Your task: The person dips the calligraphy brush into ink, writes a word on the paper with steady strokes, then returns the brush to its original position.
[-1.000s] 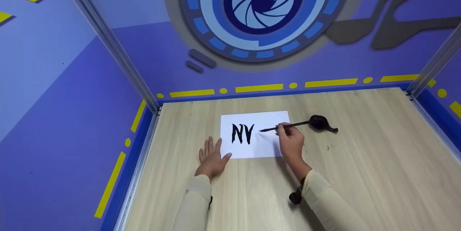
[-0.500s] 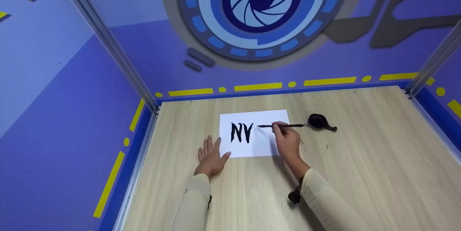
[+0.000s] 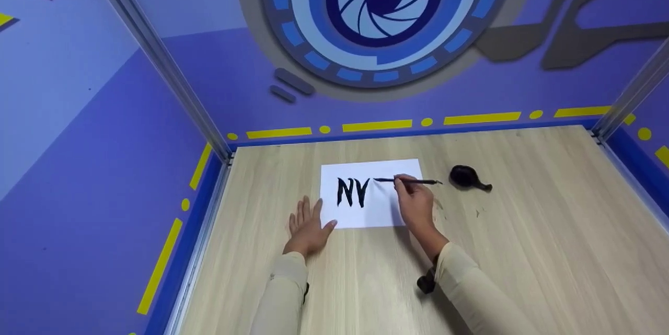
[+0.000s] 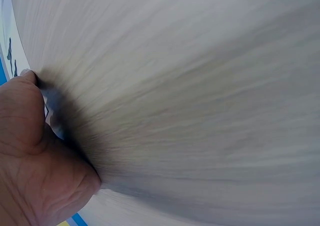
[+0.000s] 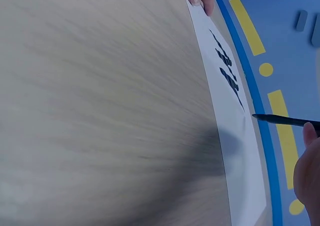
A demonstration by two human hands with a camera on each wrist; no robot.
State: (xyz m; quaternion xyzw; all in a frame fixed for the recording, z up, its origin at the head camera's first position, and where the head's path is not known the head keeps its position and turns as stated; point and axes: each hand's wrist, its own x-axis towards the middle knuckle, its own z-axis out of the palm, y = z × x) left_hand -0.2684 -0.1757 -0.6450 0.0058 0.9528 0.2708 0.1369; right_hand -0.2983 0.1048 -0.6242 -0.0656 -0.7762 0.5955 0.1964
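A white sheet of paper (image 3: 347,169) lies on the wooden table, bearing brushed black letters "NV" (image 3: 353,192). My right hand (image 3: 417,204) pinches a dark writing brush (image 3: 385,180) over the paper's right half. Its tip points left, just right of the V; in the right wrist view the brush (image 5: 285,120) looks raised off the sheet. My left hand (image 3: 309,230) lies flat at the paper's lower left corner, fingers straight, thumb on its bottom edge. In the left wrist view part of this hand (image 4: 42,171) shows, its fingers mostly hidden.
A black round dish with a short handle (image 3: 464,176) sits right of the paper. Small dark marks (image 3: 477,214) dot the wooden table (image 3: 543,230) nearby. Decorated blue panels (image 3: 292,110) wall in the back and sides, with metal posts at the corners.
My right hand has shifted slightly left and away from me. The brush has swung nearer level, its tip farther up the sheet. Left hand and lettering look the same.
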